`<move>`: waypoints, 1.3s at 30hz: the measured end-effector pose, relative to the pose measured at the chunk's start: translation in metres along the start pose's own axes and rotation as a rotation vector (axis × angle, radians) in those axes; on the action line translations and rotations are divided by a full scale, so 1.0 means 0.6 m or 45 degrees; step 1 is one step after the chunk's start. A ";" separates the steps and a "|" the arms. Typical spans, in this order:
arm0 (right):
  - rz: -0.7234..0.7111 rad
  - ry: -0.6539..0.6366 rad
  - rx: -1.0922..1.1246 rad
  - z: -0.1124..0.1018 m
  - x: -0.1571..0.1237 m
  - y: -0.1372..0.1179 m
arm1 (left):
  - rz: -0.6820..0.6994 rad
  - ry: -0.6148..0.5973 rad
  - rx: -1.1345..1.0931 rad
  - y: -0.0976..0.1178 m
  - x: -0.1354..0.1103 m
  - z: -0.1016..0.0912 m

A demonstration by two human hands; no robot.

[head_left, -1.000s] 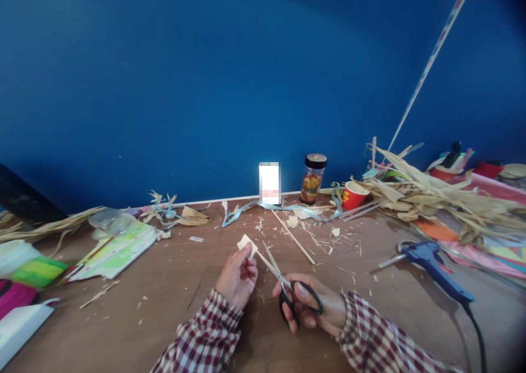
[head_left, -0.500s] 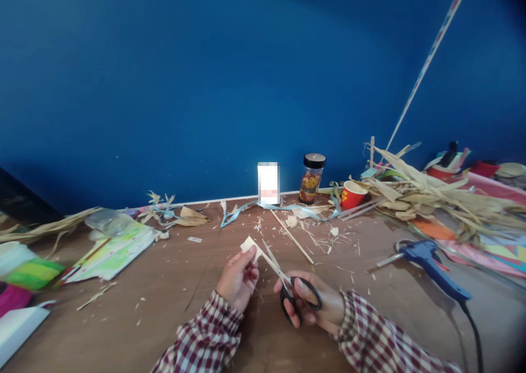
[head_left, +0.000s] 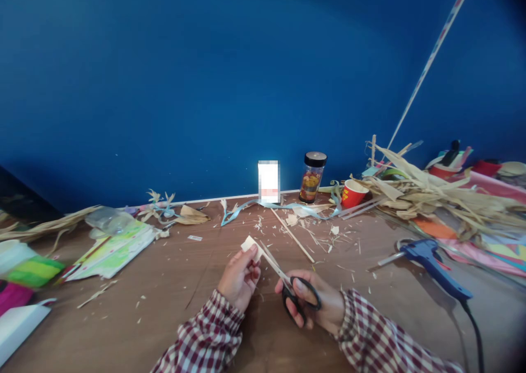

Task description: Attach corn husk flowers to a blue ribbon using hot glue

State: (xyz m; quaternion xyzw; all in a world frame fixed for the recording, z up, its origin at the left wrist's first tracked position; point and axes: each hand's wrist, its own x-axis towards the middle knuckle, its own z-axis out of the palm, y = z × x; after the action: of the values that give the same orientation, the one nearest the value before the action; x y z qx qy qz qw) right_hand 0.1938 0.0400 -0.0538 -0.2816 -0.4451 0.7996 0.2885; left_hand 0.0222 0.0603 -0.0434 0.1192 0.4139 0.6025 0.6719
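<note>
Between the thumb and fingers of my left hand [head_left: 240,274] is a small cream-coloured flat piece [head_left: 249,244], perhaps corn husk or paper; its lower part is hidden by the fingers. My right hand [head_left: 316,299] grips black-handled scissors [head_left: 283,275], thumb and fingers through the loops. The blades point up and left, nearly closed, with their tips at the piece's right edge. Whether they touch it I cannot tell. Behind the hands, thin pale scraps and a long straw-like strip [head_left: 292,236] lie on the brown table [head_left: 164,329].
A blue glue gun [head_left: 431,263] with its cord lies at the right. Dried husks [head_left: 415,192] are heaped behind it, near a red paper cup [head_left: 354,194] and a black-lidded jar [head_left: 313,178]. Blue ribbon [head_left: 242,207] runs along the back. At left lies a green-and-white painted sheet [head_left: 113,250].
The scissor blades have come closer together at the cream piece, and the lower handle loop has shifted slightly right. My left hand keeps its hold, almost unmoved.
</note>
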 end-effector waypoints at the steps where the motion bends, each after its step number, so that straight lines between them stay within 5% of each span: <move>1: 0.002 -0.010 0.008 0.000 0.000 0.000 | 0.001 0.003 0.008 0.000 -0.001 0.000; 39: -0.013 0.075 -0.038 0.011 -0.001 -0.006 | 0.077 0.103 0.054 -0.003 0.005 0.002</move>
State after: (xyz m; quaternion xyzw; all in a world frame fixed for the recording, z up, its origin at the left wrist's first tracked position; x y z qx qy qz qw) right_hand 0.1903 0.0371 -0.0475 -0.3069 -0.4497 0.7828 0.3014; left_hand 0.0242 0.0629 -0.0448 0.1217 0.4497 0.6180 0.6333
